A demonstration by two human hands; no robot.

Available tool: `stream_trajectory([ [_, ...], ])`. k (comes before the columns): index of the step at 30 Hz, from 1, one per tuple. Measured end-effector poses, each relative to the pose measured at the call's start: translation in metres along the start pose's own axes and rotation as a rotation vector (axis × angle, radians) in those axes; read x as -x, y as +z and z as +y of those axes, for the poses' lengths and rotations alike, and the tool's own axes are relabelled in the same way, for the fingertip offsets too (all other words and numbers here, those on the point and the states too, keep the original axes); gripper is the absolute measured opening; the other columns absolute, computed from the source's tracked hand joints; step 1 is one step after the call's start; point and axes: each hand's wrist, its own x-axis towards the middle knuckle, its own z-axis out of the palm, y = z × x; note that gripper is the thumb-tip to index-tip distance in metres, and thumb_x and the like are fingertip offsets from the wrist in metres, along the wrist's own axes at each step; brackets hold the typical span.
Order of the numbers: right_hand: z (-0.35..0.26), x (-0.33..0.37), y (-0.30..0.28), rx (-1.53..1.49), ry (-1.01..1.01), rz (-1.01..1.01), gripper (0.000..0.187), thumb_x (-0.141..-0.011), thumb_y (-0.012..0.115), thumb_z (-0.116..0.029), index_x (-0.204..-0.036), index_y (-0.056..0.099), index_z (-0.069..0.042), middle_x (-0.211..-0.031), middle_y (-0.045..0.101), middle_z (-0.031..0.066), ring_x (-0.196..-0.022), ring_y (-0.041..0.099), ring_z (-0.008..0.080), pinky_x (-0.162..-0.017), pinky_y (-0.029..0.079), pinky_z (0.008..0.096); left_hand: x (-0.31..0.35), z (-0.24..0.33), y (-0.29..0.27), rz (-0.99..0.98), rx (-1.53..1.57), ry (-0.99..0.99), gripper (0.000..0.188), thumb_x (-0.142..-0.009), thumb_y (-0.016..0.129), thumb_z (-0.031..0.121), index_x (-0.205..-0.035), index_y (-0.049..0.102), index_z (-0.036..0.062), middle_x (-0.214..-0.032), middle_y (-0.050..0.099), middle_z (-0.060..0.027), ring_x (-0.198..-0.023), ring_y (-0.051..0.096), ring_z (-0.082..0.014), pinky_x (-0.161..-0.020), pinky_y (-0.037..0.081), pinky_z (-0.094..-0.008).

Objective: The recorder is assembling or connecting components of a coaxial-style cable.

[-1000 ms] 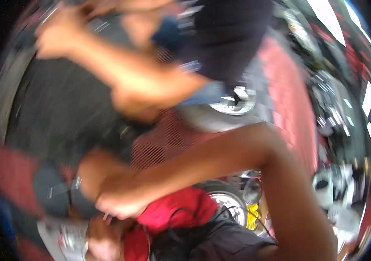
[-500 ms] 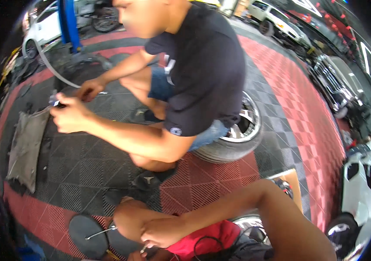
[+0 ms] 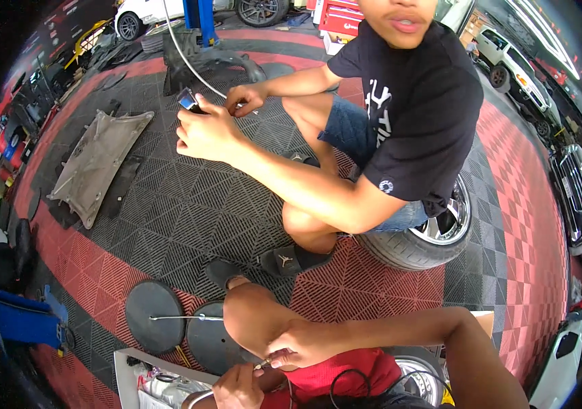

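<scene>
At the lower middle, over my lap, my left hand (image 3: 238, 387) and my right hand (image 3: 304, 345) meet with fingers closed. Between their fingertips is a small metal fitting (image 3: 261, 367), too small to make out fully. A thin white hose (image 3: 199, 397) runs beside my left hand; whether it joins the fitting is hidden. Left of my knee lie two round black pads (image 3: 154, 320), with a slim silver rod (image 3: 178, 317) across them. Facing me, a crouching co-worker (image 3: 420, 116) holds a small black device (image 3: 187, 100) with a blue face, and a pale hose (image 3: 185, 58) hangs by their other hand.
The co-worker sits at a tyre on a chrome wheel (image 3: 410, 249). A worn grey panel (image 3: 103, 163) lies on the black and red tiled floor. An open white box (image 3: 126, 378) with packaged items stands at lower left. Blue lift parts (image 3: 25, 317) and parked cars surround the area.
The view has swung left and both my hands show more fully, still together at the fitting. The co-worker's head has turned toward me, and the device stays in their hand.
</scene>
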Motion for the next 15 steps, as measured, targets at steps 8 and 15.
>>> stream_trajectory([
  [8, -0.01, 0.001, -0.001, -0.385, 0.174, 0.147, 0.017, -0.089, 0.072, -0.012, -0.095, 0.061, 0.0, -0.072, 0.065, 0.002, -0.064, 0.058, 0.0048, -0.054, 0.046, 0.0221, -0.002, -0.005, 0.004, 0.018, 0.163, -0.077, 0.008, -0.079, 0.063, 0.0, -0.087, 0.063, -0.0003, -0.076, 0.066, -0.018, -0.067, 0.066, -0.036, -0.058, 0.052, -0.0418],
  [15, -0.007, 0.003, 0.019, -0.83, 0.365, 0.222, 0.016, -0.089, 0.066, 0.0, -0.084, 0.051, -0.002, -0.072, 0.06, 0.006, -0.051, 0.052, 0.0059, -0.042, 0.041, 0.0227, 0.002, -0.002, 0.007, 0.108, 0.234, -0.168, 0.011, -0.079, 0.07, 0.002, -0.087, 0.063, -0.0009, -0.075, 0.064, -0.0154, -0.062, 0.064, -0.0348, -0.054, 0.05, -0.0407],
])
